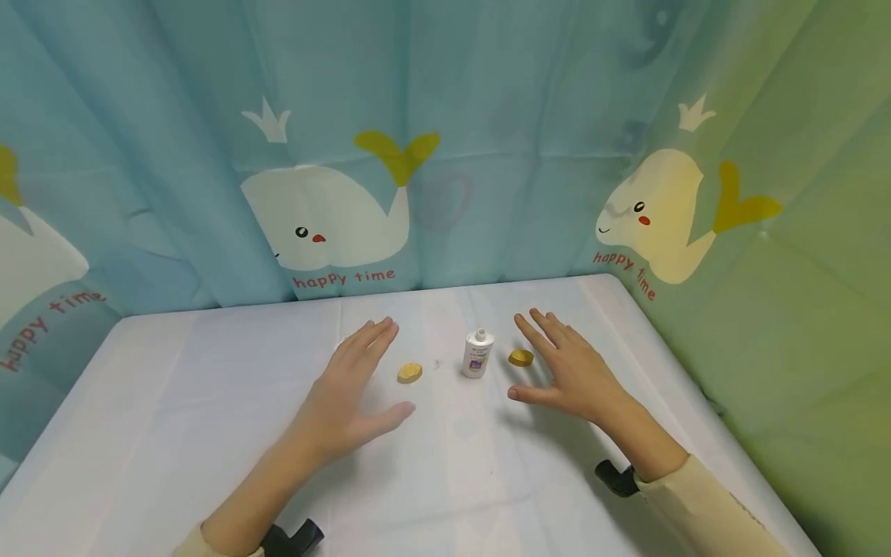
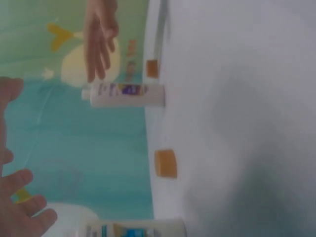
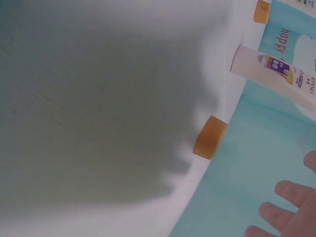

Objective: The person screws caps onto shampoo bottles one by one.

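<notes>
A small white bottle (image 1: 476, 356) with a purple label and a bare neck stands upright on the table between my hands. On its left lies a yellow-orange cap (image 1: 410, 373); on its right is another such cap (image 1: 520, 357). My left hand (image 1: 341, 402), fingers extended and thumb apart, hovers left of the first cap and holds nothing. Beside the second cap my right hand (image 1: 574, 371) is held up with fingers spread, also holding nothing. A second white bottle (image 2: 133, 229) with a blue and orange label shows in the left wrist view; in the head view my left hand mostly hides it.
A pale cloth covers the table (image 1: 445, 480). Behind it hangs a blue curtain (image 1: 473, 155) with whale prints, and a green curtain (image 1: 821, 333) is along the right side. Dark straps with camera mounts (image 1: 616, 478) are at both wrists.
</notes>
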A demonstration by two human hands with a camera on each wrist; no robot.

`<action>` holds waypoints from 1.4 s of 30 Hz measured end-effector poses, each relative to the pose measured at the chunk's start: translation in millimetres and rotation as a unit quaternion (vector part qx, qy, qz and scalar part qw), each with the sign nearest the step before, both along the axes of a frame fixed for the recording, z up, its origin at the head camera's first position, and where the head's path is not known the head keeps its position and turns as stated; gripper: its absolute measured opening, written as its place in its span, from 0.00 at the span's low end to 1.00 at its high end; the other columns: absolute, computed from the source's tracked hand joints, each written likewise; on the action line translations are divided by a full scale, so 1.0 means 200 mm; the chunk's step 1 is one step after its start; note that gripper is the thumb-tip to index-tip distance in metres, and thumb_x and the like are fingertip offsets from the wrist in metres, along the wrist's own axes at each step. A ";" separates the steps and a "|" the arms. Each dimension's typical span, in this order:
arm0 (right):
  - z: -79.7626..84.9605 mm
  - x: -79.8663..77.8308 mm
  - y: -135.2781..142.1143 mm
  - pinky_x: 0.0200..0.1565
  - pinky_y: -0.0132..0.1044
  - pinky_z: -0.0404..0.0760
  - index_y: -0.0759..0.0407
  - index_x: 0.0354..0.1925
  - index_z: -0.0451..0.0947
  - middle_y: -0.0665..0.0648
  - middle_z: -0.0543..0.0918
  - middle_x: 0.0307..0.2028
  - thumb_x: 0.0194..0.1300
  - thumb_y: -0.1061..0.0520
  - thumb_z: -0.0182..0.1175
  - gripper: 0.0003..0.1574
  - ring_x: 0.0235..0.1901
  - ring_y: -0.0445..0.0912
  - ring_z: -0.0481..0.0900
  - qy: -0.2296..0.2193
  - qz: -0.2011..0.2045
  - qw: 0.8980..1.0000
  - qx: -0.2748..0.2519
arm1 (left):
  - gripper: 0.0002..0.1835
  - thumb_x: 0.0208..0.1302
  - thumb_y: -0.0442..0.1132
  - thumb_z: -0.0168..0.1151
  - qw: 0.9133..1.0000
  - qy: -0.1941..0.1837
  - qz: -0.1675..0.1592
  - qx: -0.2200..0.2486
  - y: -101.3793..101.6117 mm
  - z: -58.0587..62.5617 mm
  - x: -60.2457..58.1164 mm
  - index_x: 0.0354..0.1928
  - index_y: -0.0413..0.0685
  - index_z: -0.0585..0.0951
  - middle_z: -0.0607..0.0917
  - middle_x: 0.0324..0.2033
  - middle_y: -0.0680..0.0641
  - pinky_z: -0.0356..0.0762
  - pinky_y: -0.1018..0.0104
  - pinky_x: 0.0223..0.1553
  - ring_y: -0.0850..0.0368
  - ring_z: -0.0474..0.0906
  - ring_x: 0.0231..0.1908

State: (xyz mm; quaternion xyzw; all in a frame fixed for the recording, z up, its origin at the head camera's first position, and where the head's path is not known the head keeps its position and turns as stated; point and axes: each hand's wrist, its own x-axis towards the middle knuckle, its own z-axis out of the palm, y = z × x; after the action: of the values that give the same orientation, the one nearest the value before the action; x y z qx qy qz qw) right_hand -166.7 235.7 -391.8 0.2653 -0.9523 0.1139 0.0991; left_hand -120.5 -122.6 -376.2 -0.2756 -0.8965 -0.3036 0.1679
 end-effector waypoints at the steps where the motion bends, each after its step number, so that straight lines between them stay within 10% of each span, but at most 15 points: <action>1: 0.00 0.00 0.00 0.71 0.60 0.60 0.49 0.78 0.51 0.64 0.58 0.76 0.53 0.23 0.65 0.67 0.73 0.65 0.57 -0.002 0.000 1.000 -0.001 | 0.50 0.55 0.54 0.73 1.000 -0.004 -0.002 -0.003 0.01 0.00 0.00 0.77 0.58 0.58 0.62 0.75 0.54 0.62 0.41 0.70 0.48 0.55 0.75; 33: -0.14 -0.08 -0.06 0.65 0.65 0.67 0.47 0.78 0.54 0.64 0.60 0.75 0.54 0.28 0.69 0.63 0.72 0.67 0.59 -0.094 0.005 0.995 0.018 | 0.44 0.63 0.62 0.63 0.985 -0.161 -0.037 0.038 0.28 -0.16 -0.18 0.77 0.68 0.55 0.61 0.74 0.59 0.61 0.50 0.71 0.56 0.58 0.73; 42: -0.14 -0.12 -0.06 0.62 0.63 0.72 0.52 0.73 0.64 0.66 0.72 0.67 0.69 0.47 0.63 0.39 0.66 0.64 0.69 -0.095 0.008 0.995 0.036 | 0.42 0.64 0.55 0.66 0.971 -0.201 -0.062 0.109 0.37 -0.22 -0.27 0.77 0.63 0.59 0.67 0.72 0.53 0.66 0.53 0.69 0.53 0.63 0.72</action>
State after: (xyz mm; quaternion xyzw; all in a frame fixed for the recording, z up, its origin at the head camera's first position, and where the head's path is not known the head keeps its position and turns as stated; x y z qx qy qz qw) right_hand -190.3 222.8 -420.7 0.2645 -0.9587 0.1046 -0.0023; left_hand -174.7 -49.0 -420.3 -0.2443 -0.8545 -0.4583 -0.0063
